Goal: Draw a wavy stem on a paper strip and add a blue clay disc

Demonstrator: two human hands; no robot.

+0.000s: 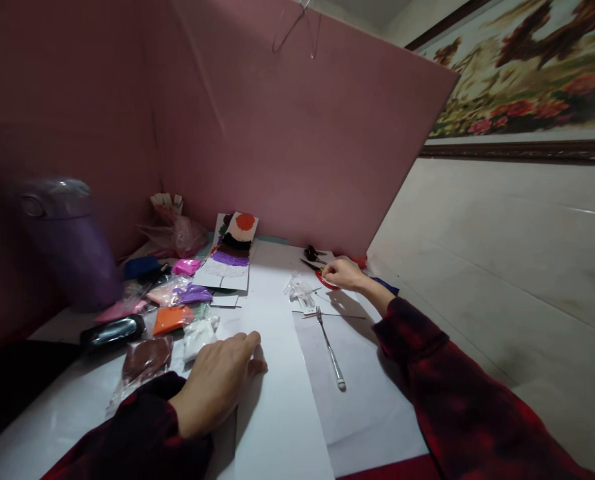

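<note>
My left hand (220, 380) lies on a long white board (277, 400), its fingers bent and partly hidden, the thumb at the right side. Nothing shows in it. Beside it is a clear bag of white clay (200, 337). My right hand (345, 273) reaches farther out, its fingers closed at the red handle of a pair of scissors (322, 277); the fingertips are partly hidden. Left of and below it lies crumpled clear plastic (300, 290) with a small white card. A small fork (330, 350) with a patterned handle lies nearer me.
Several bagged clays, including orange (172, 320) and brown (147, 359), lie at left with a black glossy case (112, 333). A purple bottle (72, 247) stands behind them. A painted card (227, 257) leans at the back against the pink panel (287, 147). A black clip-like object (313, 253) lies beyond the scissors.
</note>
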